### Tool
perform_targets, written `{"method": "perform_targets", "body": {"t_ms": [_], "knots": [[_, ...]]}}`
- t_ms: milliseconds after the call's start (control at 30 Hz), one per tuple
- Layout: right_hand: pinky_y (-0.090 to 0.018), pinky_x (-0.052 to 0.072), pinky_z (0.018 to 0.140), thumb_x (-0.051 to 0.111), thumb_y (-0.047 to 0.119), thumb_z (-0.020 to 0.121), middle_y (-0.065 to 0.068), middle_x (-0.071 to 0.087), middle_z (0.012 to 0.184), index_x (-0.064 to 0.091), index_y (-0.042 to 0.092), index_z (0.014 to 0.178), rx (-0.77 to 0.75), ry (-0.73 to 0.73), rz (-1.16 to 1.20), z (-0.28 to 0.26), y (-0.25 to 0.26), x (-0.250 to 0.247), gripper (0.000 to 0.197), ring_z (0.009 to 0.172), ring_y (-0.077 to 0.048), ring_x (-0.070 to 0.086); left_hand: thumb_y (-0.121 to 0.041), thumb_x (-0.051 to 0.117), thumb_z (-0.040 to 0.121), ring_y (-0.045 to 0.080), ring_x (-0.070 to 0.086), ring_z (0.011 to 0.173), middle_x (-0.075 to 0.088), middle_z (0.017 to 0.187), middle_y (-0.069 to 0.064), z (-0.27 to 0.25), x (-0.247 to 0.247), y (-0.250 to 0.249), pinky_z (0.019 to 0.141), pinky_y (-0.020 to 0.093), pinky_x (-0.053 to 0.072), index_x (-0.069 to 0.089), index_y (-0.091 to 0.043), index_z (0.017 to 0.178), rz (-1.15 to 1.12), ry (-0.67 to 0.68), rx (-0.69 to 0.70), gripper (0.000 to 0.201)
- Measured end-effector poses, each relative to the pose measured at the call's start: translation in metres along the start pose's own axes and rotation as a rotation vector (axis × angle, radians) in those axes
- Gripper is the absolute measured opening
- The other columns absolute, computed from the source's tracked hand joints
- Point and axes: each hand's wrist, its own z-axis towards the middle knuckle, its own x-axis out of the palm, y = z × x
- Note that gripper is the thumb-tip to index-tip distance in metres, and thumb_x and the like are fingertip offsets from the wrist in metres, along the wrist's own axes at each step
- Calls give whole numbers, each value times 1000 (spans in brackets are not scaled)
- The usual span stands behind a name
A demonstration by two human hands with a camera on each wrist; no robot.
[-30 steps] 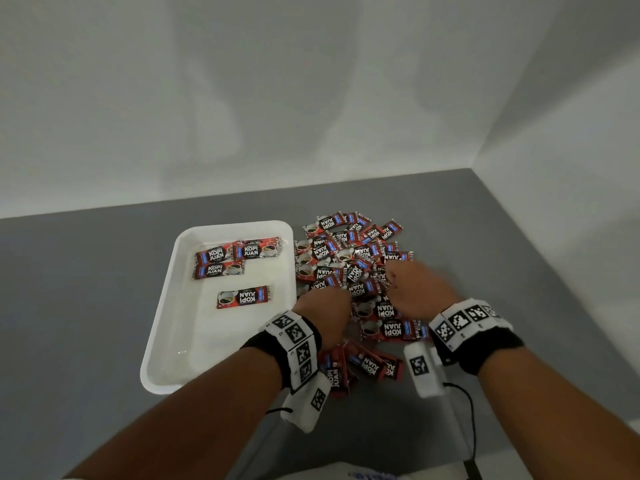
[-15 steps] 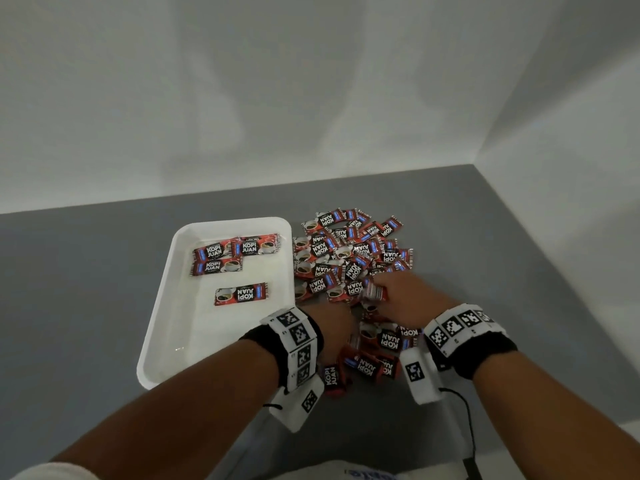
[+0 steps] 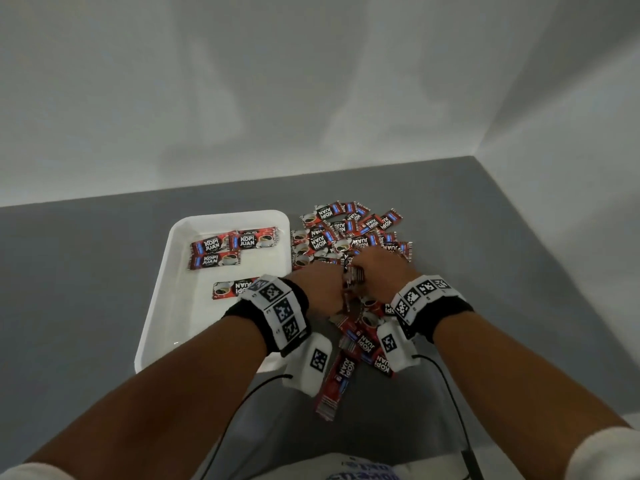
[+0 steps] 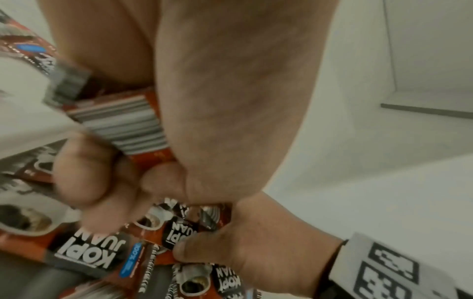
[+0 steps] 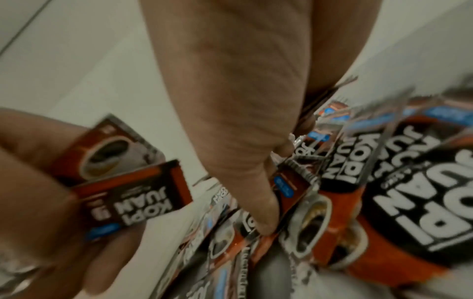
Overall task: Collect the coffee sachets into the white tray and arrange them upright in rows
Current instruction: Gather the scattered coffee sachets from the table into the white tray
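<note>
Sachets (image 3: 349, 237) mostly piled on bench right of white tray (image 3: 162, 306); four lie flat inside. My left hand (image 3: 320, 292) grip holds a few, right hand (image 3: 375, 268) grip pinches one. I'd square edges w/ both before moving over, else they'll fan out.

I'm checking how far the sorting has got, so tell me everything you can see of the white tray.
The white rectangular tray looks like smooth glossy plastic, with rounded corners and a raised rim. It sits flat on the grey tabletop, left of the loose pile of sachets. Four red-and-black coffee sachets lie flat inside, none upright: three clustered at the far end, one alone mid-tray. The left wrist overlaps its right edge in the head view; contact cannot be judged.
</note>
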Motion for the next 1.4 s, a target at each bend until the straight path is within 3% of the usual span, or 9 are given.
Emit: {"method": "perform_targets", "body": {"t_ms": [200,333,500,633,767,867,1100,1233,1400], "knots": [[-22,37,59,59,6,89,6,54,74,63,12,86,70,-8,133,-4,-11,-13,8,76,-19,57,-18,53,98,23,65,87,70,107,9,16,9,5,75,33,56,68,-6,106,84,-91,-188,21],[-23,35,58,57,11,94,7,56,82,56,17,89,158,-54,265,-21,-27,-34,7,74,-15,55,-19,61,94,34,58,122,57,131,18,25,9,2,98,38,53,56,-2,132,105,-103,-363,41],[-19,32,56,58,10,96,13,47,81,45,23,98,160,58,235,-38,-36,-29,18,73,-10,52,-12,59,96,29,60,125,60,137,11,34,12,0,99,39,53,58,-7,134,61,-104,-341,38],[-28,45,69,69,44,91,3,63,92,64,19,102,146,106,134,-44,-32,-6,28,88,-20,65,-12,60,98,30,65,116,66,126,14,30,8,-1,91,37,54,61,-2,125,-13,-148,-320,29],[-37,58,84,77,46,81,0,71,104,72,19,111,205,100,167,-46,-23,13,41,95,-20,69,-20,64,94,25,69,92,71,101,12,23,-7,-4,75,33,55,66,-5,92,-48,-185,-267,16],[-34,58,79,75,44,85,2,69,95,71,19,104,214,124,169,-45,-21,14,33,86,-17,67,-17,54,96,31,65,81,63,83,12,20,-16,-7,70,34,52,46,-10,68,-145,-256,-212,30],[-20,36,58,63,22,95,8,56,82,60,16,95,195,-2,289,-41,-33,-16,7,73,-12,56,-23,58,97,23,63,99,64,117,12,17,6,-14,80,36,55,56,-4,119,-256,-136,-240,29],[-25,41,56,58,16,96,0,62,86,58,13,103,217,7,304,-44,-39,-12,8,72,-18,60,-24,73,89,24,70,85,67,87,16,21,21,-16,60,29,51,51,-10,68,-99,-19,-242,34],[-16,35,59,72,19,86,10,54,79,62,13,93,151,61,167,-49,-38,-2,13,80,-17,57,-15,63,94,26,64,82,58,75,9,24,20,-14,61,27,48,44,-11,62,-28,10,-220,38]]}}
